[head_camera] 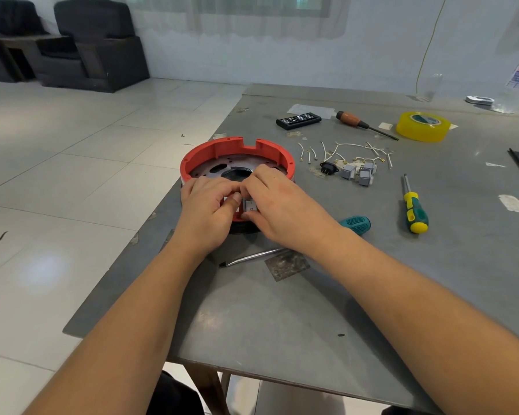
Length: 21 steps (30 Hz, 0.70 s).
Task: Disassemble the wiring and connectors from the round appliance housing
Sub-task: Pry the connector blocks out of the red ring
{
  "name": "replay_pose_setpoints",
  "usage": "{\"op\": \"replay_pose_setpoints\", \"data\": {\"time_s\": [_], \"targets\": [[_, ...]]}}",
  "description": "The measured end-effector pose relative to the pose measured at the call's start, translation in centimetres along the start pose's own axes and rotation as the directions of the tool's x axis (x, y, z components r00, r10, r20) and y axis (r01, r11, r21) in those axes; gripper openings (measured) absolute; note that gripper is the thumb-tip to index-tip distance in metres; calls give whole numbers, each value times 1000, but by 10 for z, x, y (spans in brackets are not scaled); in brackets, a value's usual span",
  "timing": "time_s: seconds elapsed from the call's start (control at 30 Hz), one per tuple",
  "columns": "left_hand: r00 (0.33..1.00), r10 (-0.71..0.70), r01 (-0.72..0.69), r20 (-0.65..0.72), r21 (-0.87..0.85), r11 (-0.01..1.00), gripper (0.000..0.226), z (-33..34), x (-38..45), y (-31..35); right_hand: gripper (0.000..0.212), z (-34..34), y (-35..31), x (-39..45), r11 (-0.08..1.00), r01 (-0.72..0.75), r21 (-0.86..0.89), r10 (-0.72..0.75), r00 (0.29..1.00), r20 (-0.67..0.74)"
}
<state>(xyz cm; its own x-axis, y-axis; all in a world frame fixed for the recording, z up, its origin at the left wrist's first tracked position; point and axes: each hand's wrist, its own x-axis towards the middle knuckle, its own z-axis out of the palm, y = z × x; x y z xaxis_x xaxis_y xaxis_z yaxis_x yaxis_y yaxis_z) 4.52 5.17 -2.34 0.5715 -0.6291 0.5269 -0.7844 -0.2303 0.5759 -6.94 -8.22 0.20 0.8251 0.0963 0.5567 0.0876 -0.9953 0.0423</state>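
Housing: the round red housing point(237, 158) lies flat on the grey table point(312, 310), close to the table's left edge; its open side faces up, with a metal plate and a dark round opening inside the ring.
Rocker switch: a small grey rocker switch point(250, 205) sits in the near wall of the housing, the side facing the person.
Left hand: the left hand point(209, 212) rests over the near rim of the housing, just left of the switch; its fingers are curled, and the thumb presses at the wall beside the switch. Whether it actually pinches the switch I cannot tell.
Right hand: the right hand point(277, 205) covers the near-right rim of the housing; its thumb and fingers are curled round the switch, above and below it, gripping it.
Loose wires: short white wires point(351, 152) with metal terminals lie scattered on the table to the right of the housing, well apart from both hands.
Removed parts: a black socket point(327, 168) and several grey switches point(360, 172) lie just right of the housing, below the wires.
Tools: a yellow-and-green screwdriver point(414, 205) lies further right of the housing; a wooden-handled screwdriver point(363, 124) and a yellow tape roll point(423, 126) lie beyond it to the right.
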Motion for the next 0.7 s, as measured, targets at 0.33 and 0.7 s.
{"op": "replay_pose_setpoints", "data": {"time_s": [0.33,0.7], "targets": [[997,81,-81,9,14,997,33,-1,-3,-5,31,4,0,-12,988,-76,137,88,993,-81],[997,76,-73,-31,86,994,34,4,-7,-6,22,-2,11,-34,784,-232,576,354,929,-107]]}}
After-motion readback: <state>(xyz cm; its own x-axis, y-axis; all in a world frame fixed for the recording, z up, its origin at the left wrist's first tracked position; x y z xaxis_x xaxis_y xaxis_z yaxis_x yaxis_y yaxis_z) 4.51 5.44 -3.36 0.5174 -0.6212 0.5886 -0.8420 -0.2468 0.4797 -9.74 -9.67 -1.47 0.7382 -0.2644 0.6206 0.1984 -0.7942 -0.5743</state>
